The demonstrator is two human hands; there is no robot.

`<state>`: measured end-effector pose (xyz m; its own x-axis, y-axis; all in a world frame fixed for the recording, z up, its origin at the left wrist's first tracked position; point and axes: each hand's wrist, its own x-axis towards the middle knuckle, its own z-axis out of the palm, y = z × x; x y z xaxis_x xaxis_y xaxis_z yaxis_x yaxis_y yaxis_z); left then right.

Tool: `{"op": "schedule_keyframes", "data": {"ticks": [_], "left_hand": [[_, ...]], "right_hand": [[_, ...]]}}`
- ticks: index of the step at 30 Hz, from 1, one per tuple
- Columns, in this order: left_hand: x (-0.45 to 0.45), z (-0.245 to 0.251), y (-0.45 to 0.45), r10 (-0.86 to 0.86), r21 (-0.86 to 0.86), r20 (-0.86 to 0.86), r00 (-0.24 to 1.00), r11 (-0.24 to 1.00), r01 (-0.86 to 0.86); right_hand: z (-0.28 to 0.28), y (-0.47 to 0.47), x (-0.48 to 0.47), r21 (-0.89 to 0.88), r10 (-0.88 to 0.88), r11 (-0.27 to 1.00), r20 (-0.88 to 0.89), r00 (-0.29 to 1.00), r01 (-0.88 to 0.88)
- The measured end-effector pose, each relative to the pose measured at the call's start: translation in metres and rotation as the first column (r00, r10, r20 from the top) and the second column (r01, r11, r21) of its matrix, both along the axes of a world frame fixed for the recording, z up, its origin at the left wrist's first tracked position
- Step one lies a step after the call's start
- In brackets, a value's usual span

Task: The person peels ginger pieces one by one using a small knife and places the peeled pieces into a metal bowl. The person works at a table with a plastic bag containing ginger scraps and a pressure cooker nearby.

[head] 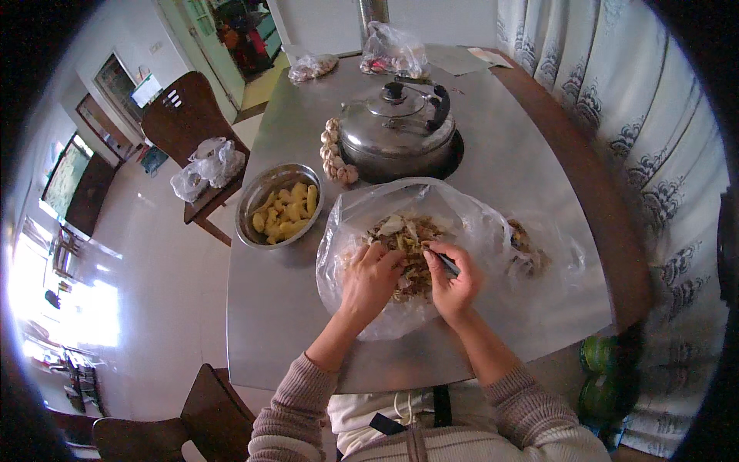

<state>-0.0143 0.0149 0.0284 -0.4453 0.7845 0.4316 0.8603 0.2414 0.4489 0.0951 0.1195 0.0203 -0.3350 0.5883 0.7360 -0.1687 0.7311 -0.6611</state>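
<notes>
Both hands are over a clear plastic bag [332,271], spread open on the table and holding a heap of brown and pale peelings [413,283]. My right hand [456,283] grips a small, dark, narrow tool [448,264], perhaps a knife; the rest of it is hidden by the fingers. My left hand [369,280] is back-up at the heap's left side, its fingers bent down towards the scraps. Whether it pinches a piece cannot be made out. To the left stands a stainless steel bowl [245,231] with several yellow, peeled ginger-like pieces [286,211].
Behind the bag sits a lidded metal pot [398,136], with a string of garlic bulbs [331,150] beside it. More scraps in plastic [525,248] lie to the right. Filled bags [392,55] stand at the table's far end. A wooden chair [193,121] holds plastic bags [211,164].
</notes>
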Motion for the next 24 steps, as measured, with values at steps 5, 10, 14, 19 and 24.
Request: {"op": "schedule_keyframes", "data": {"ticks": [5, 10, 14, 19, 24], "left_hand": [[-0.006, -0.006, -0.001, 0.017, 0.054, 0.021, 1.000, 0.998, -0.018], [-0.009, -0.002, -0.013, 0.141, 0.023, 0.196, 0.970, 0.989, -0.148], [-0.004, 0.007, -0.013, 0.170, 0.113, 0.320, 0.932, 0.970, -0.216], [-0.005, -0.008, -0.014, 0.141, 0.183, 0.440, 0.887, 0.953, -0.242], [0.004, 0.006, -0.010, -0.024, 0.281, 0.707, 0.707, 0.926, -0.250]], "right_hand": [[-0.003, 0.003, 0.001, -0.042, 0.021, 0.999, -0.023, 1.000, -0.022], [0.001, -0.001, 0.000, -0.041, 0.003, 0.999, -0.022, 1.000, -0.004], [-0.001, 0.004, 0.002, -0.016, -0.012, 1.000, 0.001, 1.000, 0.012], [0.002, -0.001, 0.000, -0.002, 0.016, 1.000, 0.017, 1.000, -0.016], [0.000, -0.001, 0.003, -0.022, 0.002, 1.000, 0.022, 1.000, -0.001]]}}
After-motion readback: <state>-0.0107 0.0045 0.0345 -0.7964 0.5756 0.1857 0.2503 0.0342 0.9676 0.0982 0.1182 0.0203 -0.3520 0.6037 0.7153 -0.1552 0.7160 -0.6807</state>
